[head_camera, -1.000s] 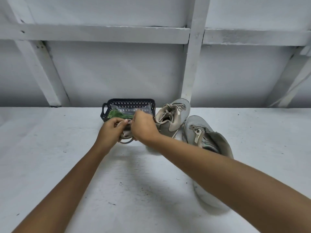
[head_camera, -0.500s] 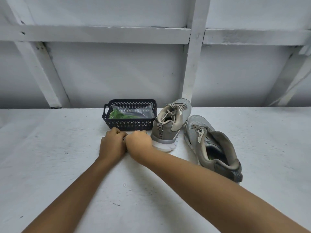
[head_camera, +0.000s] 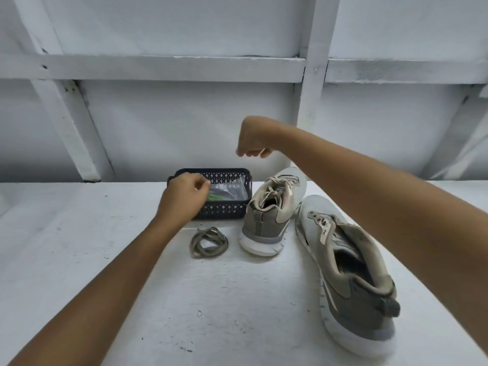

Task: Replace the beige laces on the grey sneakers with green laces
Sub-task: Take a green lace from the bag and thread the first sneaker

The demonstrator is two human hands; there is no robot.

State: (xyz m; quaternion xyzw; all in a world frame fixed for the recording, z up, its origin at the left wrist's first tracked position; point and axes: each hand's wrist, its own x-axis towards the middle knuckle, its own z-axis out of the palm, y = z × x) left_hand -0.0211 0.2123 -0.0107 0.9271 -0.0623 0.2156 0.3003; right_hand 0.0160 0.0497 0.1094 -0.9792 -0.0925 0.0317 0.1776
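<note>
A coiled beige lace (head_camera: 210,243) lies loose on the white table in front of the dark basket (head_camera: 224,211). Inside the basket is a clear plastic bag (head_camera: 232,191) with green laces (head_camera: 215,198). My left hand (head_camera: 182,200) hovers over the basket's left side, its curled fingertips at the bag's edge; I cannot make out whether they pinch it. My right hand (head_camera: 250,140) is raised above the basket, fingers loosely curled, holding nothing. The left grey sneaker (head_camera: 274,207) still has beige laces. The right grey sneaker (head_camera: 348,262) lies with bare eyelets.
The white table (head_camera: 105,247) ends at a white wall with wooden beams (head_camera: 158,67) just behind the basket and shoes. The two sneakers stand close together right of the basket.
Both hands let go of the beige lace, which now lies coiled on the table. My left hand moved up to the basket and my right hand rose into the air.
</note>
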